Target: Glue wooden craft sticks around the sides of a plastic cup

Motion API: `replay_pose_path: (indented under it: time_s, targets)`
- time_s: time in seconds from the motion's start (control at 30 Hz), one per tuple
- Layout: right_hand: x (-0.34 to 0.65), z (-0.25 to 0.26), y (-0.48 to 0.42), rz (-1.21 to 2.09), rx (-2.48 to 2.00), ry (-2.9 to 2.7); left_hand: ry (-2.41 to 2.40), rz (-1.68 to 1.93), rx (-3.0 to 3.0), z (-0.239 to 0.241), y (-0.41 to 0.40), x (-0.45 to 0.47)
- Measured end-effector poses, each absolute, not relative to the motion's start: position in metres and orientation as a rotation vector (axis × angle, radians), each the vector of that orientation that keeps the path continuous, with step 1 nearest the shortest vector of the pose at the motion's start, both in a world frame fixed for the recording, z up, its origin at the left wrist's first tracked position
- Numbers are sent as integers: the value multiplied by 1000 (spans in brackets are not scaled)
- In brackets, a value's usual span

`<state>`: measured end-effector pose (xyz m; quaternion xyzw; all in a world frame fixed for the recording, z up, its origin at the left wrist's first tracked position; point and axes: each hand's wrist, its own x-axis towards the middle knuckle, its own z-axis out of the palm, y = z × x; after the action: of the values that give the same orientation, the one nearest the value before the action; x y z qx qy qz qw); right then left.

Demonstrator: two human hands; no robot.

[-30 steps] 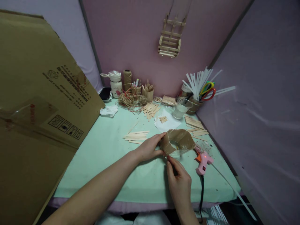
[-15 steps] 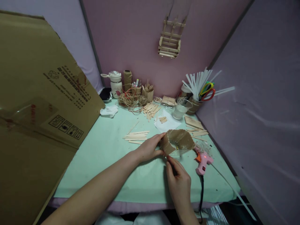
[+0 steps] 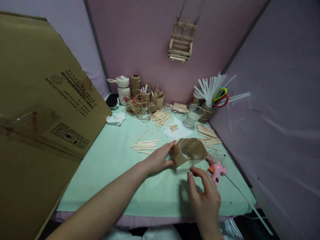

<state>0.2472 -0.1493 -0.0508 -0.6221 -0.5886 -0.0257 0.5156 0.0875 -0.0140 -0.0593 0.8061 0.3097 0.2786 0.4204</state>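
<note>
My left hand (image 3: pixel 161 159) grips the left edge of a brown, curved-walled piece (image 3: pixel 196 146) with scalloped edges and a shiny, partly clear inside; its exact kind is unclear. Just below the piece, my right hand (image 3: pixel 203 190) is apart from it, thumb and index finger separated, nothing visible between them. A pink hot glue gun (image 3: pixel 218 170) with an orange trigger and a lit red light lies right of the piece, its handle partly behind my right hand. A long glue stick (image 3: pixel 246 198) runs from its back toward the table's right edge.
A large cardboard box (image 3: pixel 42 116) stands at the left. Craft sticks (image 3: pixel 145 145) lie mid-table, with more sticks (image 3: pixel 210 136) at the right. Farther back are tangled twine (image 3: pixel 140 110), a white bottle (image 3: pixel 123 91), a clear cup (image 3: pixel 192 117) and scissors (image 3: pixel 221 97) in a holder.
My right hand has moved off the lower edge of the brown piece, rightward, and its fingers have spread. My left hand and the piece stay nearly where they were.
</note>
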Motion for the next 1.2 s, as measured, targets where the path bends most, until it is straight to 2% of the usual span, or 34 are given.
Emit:
replay_pose_path:
  time_s: [0.17,0.4,0.5,0.77,0.97,1.1,1.2]
  targets:
    - [261,-46,-134,-76,-1499,-1202,847,667,2068,-55,-16,86]
    - [270,-75,-111,463,-1533,-1049,1049,749,2085,-59,-18,89]
    - [260,-78,-114,592,-1500,-1059,1056,820,1947,-67,-25,94]
    - [249,-83,-125,498,-1580,-1016,1038,919,1599,-82,-31,110]
    - [267,-84,-116,462,-1624,-1139,1048,1053,1806,-57,-16,87]
    - [270,-85,-112,478,-1639,-1158,1466,1109,2044,-24,14,37]
    - [269,-86,-112,466,-1657,-1149,1956,713,2061,-16,32,6]
